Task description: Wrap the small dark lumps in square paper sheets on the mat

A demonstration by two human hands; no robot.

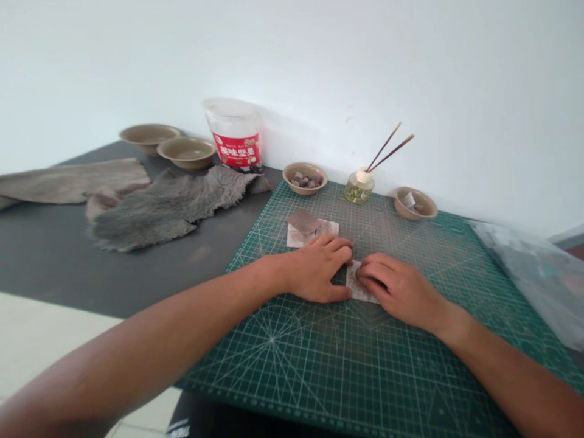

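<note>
A small pale square sheet with dark smudges lies on a green cutting mat. My left hand rests at its left edge, thumb and fingers spread apart and pressing down there. From the right, my right hand bends over the sheet with its fingertips pinched together against the surface. Whatever those fingers hold is hidden behind them. Just beyond my left hand, a brown sandpaper-like piece overlaps another smudged white sheet.
Along the wall stand a bowl of stones, a reed diffuser, a small bowl with bits inside and a red-labelled tub. Two bowls and a grey furry hide lie left. Clear plastic covers the right edge.
</note>
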